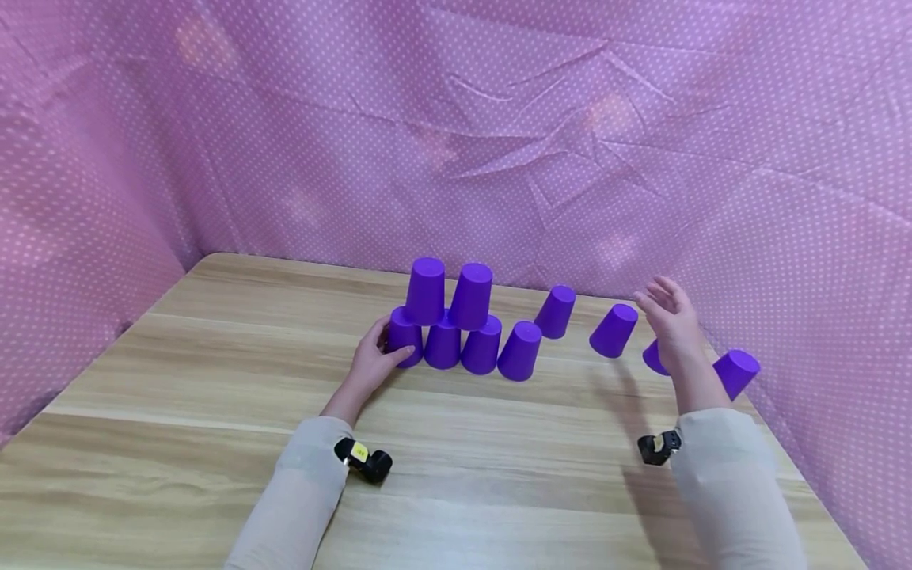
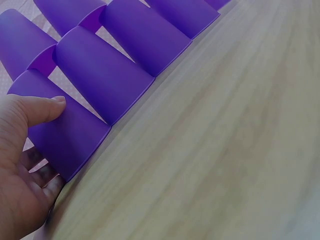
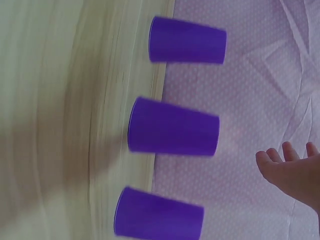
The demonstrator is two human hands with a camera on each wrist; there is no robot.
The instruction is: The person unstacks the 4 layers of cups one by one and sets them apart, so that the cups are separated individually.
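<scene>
Several purple plastic cups stand upside down side by side in a row, and two more, an upper left cup (image 1: pixel 425 293) and an upper right cup (image 1: pixel 472 298), rest on top of them. My left hand (image 1: pixel 372 358) grips the row's leftmost cup (image 2: pixel 65 130), thumb on the near side and fingers behind. The row's right-end cup (image 1: pixel 520 351) carries nothing. Over the right part of the table my right hand (image 1: pixel 673 324) is raised, holding nothing, its fingers loosely extended. It partly hides one cup (image 1: pixel 654 358) in the head view.
Further upside-down cups stand spaced apart to the right: a back cup (image 1: pixel 556 312), a middle cup (image 3: pixel 172 127) and one near the right edge (image 1: pixel 737 372). The wooden table (image 1: pixel 456 467) meets a pink dotted curtain (image 1: pixel 456 142) at its back and sides.
</scene>
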